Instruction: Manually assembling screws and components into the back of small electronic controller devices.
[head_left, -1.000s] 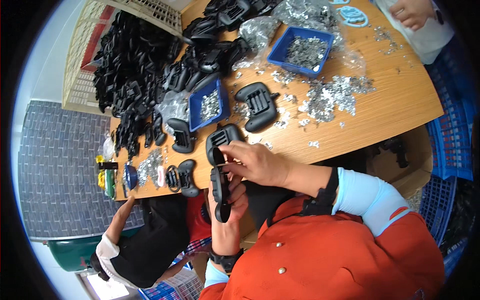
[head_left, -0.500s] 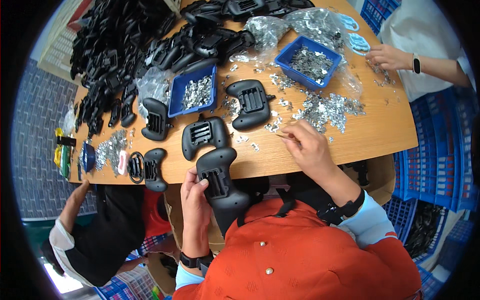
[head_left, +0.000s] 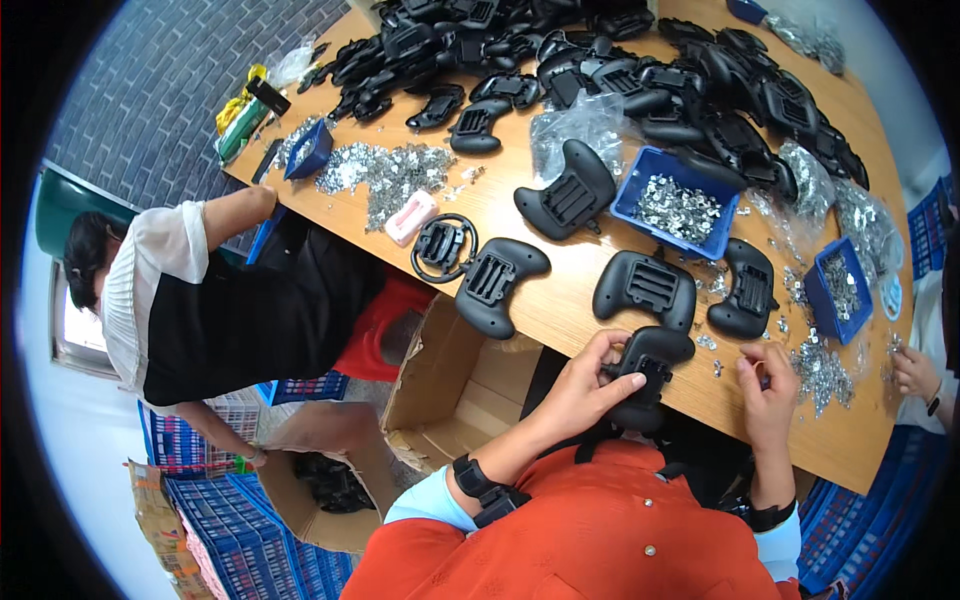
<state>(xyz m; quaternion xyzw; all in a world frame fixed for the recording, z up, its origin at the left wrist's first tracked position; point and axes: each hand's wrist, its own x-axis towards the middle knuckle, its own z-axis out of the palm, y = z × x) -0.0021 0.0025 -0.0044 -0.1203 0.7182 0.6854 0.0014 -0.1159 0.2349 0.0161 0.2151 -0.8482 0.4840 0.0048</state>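
My left hand [head_left: 592,382] is closed around a black game controller shell [head_left: 652,368], its battery-slot side turned up, at the table's front edge. To the right, my right hand [head_left: 768,392] is raised over the edge with its fingers curled in; anything small between thumb and fingers cannot be made out. Just beyond the held shell lie another controller shell [head_left: 645,288] and a third one [head_left: 742,290]. Small silver metal clips [head_left: 822,376] are heaped to the right of my right hand.
Blue bins of clips stand on the table, one [head_left: 728,245] beyond the shells, another [head_left: 838,312] at right. A large pile of black shells [head_left: 690,85] covers the back. Left, a co-worker [head_left: 235,310] bends beside a cardboard box [head_left: 465,385]; another person's hand [head_left: 915,373] is at far right.
The head view has swung left, so the table appears shifted right. My left hand still holds the shell. My right hand's fingers are more curled, and the left co-worker shows more fully.
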